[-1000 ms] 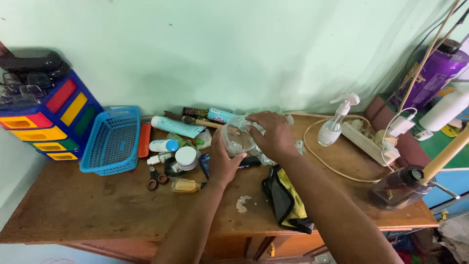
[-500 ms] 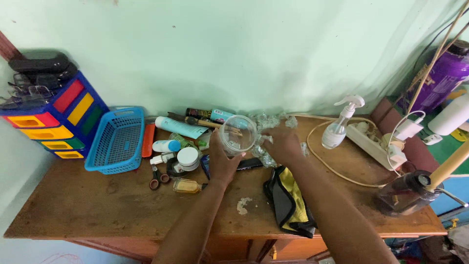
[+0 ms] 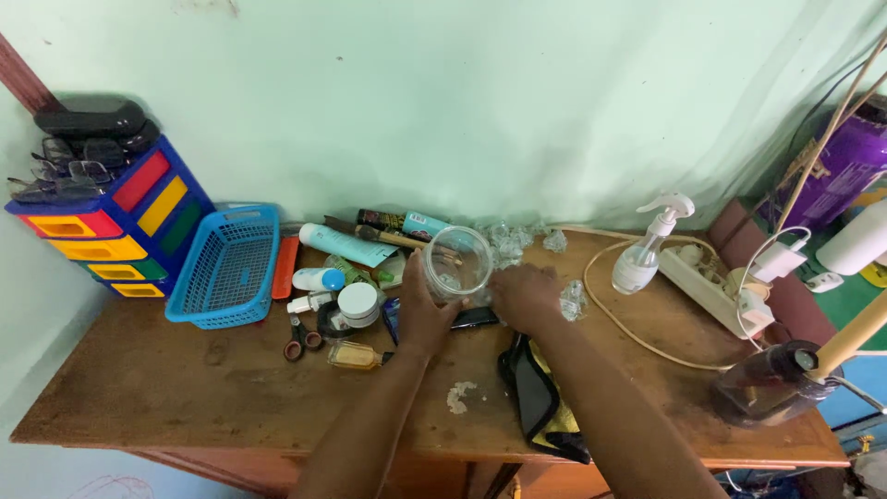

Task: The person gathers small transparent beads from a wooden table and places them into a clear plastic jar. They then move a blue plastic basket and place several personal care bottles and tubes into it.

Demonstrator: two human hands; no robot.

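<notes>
My left hand [image 3: 422, 312] holds a clear glass jar [image 3: 457, 262] tilted, its open mouth facing me, above the wooden table [image 3: 166, 388]. My right hand [image 3: 524, 296] lies low on the table just right of the jar, fingers curled over small clear crumpled pieces; whether it grips one I cannot tell. More clear crumpled pieces [image 3: 506, 238] lie behind the jar near the wall, and one [image 3: 573, 300] sits beside my right hand. A dark phone [image 3: 473, 319] lies under the jar.
A blue basket [image 3: 226, 268] leans by a coloured drawer unit [image 3: 120, 231] at left. Tubes, small bottles and scissors [image 3: 300, 340] crowd the middle. A spray bottle [image 3: 645, 257], power strip [image 3: 711, 291], dark jar [image 3: 767, 381] stand right. A black-yellow cloth [image 3: 540, 402] hangs off the front edge.
My right hand left the jar's top and dropped to the table at its right. The jar now shows its open mouth, held by my left hand alone.
</notes>
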